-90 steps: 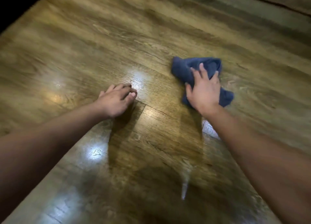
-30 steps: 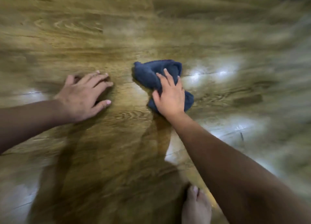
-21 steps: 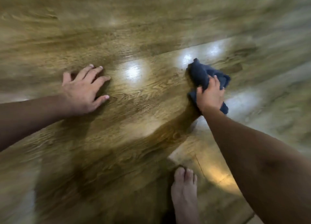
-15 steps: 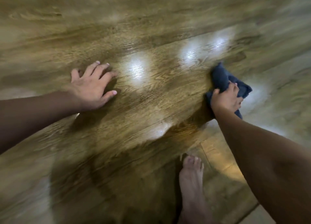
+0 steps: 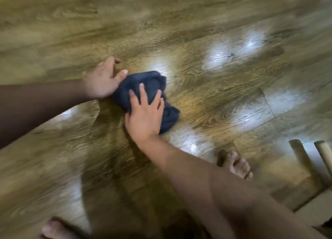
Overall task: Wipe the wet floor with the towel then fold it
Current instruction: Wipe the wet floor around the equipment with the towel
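A crumpled dark blue towel (image 5: 152,85) lies bunched on the glossy wooden floor (image 5: 206,98) near the middle of the head view. My right hand (image 5: 144,113) presses flat on top of its near side with fingers spread. My left hand (image 5: 103,79) rests on the floor against the towel's left edge, thumb touching the cloth. Bright light patches shine on the planks to the right of the towel. The view is motion-blurred.
My bare right foot (image 5: 237,164) stands on the floor at the lower right, and my left foot (image 5: 53,230) shows at the bottom edge. Two pale wooden legs (image 5: 305,159) of some furniture stand at the right edge.
My right hand has swept the towel from the right back to the left until it meets my left hand. The view has shifted, bringing both feet and the wooden legs into sight.
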